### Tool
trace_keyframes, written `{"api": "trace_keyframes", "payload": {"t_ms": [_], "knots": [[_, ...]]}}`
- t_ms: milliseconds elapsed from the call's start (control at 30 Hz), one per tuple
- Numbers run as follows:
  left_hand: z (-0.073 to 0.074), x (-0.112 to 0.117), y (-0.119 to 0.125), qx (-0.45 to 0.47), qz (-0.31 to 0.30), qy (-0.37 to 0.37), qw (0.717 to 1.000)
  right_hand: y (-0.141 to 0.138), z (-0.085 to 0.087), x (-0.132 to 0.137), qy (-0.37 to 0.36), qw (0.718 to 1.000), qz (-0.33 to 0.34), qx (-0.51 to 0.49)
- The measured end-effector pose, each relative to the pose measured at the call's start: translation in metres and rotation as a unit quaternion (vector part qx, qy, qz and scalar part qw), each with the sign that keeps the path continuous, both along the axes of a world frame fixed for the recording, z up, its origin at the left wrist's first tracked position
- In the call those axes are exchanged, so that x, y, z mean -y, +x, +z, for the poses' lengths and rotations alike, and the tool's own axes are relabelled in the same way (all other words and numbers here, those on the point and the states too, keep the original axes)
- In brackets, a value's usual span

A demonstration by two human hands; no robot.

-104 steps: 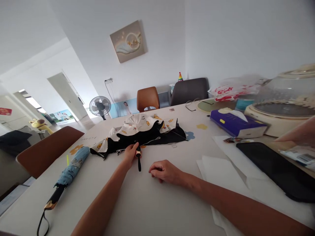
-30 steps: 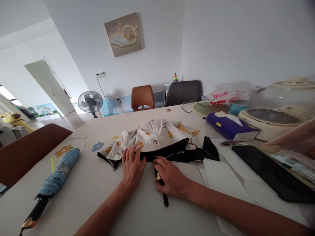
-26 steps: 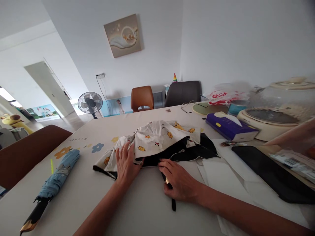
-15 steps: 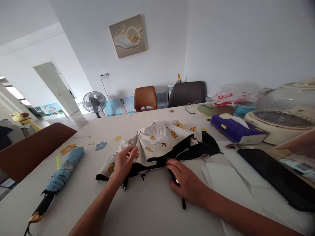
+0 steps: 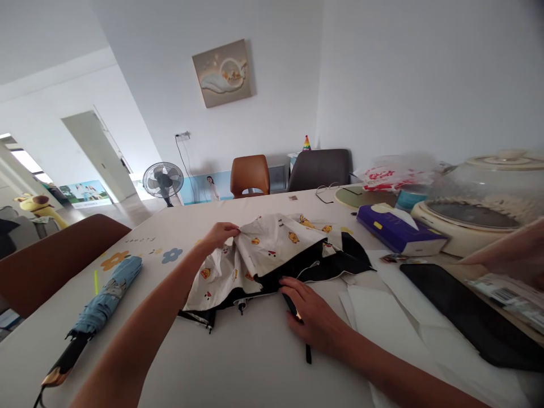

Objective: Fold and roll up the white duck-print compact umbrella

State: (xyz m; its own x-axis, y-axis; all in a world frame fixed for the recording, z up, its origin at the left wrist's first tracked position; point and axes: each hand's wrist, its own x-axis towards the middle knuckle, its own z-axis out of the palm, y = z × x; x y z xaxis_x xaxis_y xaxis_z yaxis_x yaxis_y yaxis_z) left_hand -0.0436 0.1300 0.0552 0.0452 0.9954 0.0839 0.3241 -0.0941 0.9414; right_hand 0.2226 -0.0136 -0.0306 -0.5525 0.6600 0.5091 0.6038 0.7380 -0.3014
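Observation:
A white umbrella (image 5: 276, 245) with yellow cartoon prints and a black lining lies loosely folded on the table (image 5: 204, 368). My left hand (image 5: 223, 231) pinches a fold of its canopy at the far left side, fingers closed on the cloth. Near the canopy's black underside, my right hand (image 5: 306, 311) is wrapped around the dark umbrella handle, with a black strap hanging out below. Rib tips poke out along the near edge of the cloth. The umbrella's shaft is hidden under the canopy.
To the left lies a blue folded umbrella (image 5: 104, 294) with a black handle. On the right are a purple tissue box (image 5: 399, 229), white paper sheets (image 5: 382, 317), a long black object (image 5: 467, 311) and a lidded cream appliance (image 5: 471, 218). Glasses (image 5: 331, 191) rest at the back.
My left hand has moved up and away to the far left of the canopy and now pinches the cloth, lifting its left part. My right hand stays on the handle.

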Motion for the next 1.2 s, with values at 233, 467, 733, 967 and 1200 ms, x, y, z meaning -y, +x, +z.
{"api": "trace_keyframes", "payload": {"t_ms": [233,467,733,967,1200], "knots": [[0.013,0.01,-0.059,0.245,-0.018,-0.054,0.968,0.0,0.005,0.001,-0.029,1.0,0.004,-0.009],[0.023,-0.008,-0.025,0.055,0.01,-0.066,0.996,0.0,0.0,-0.001,-0.02,0.999,0.023,-0.036],[0.056,-0.017,-0.002,-0.053,-0.032,-0.054,0.997,0.001,-0.002,-0.003,-0.022,0.999,0.018,-0.025],[0.041,-0.012,-0.026,-0.053,0.059,-0.036,0.996,0.002,-0.002,-0.003,-0.029,0.999,0.022,-0.029],[0.02,0.033,-0.063,-0.117,-0.103,-0.113,0.981,0.001,-0.002,-0.003,-0.029,0.999,0.026,-0.024]]}}
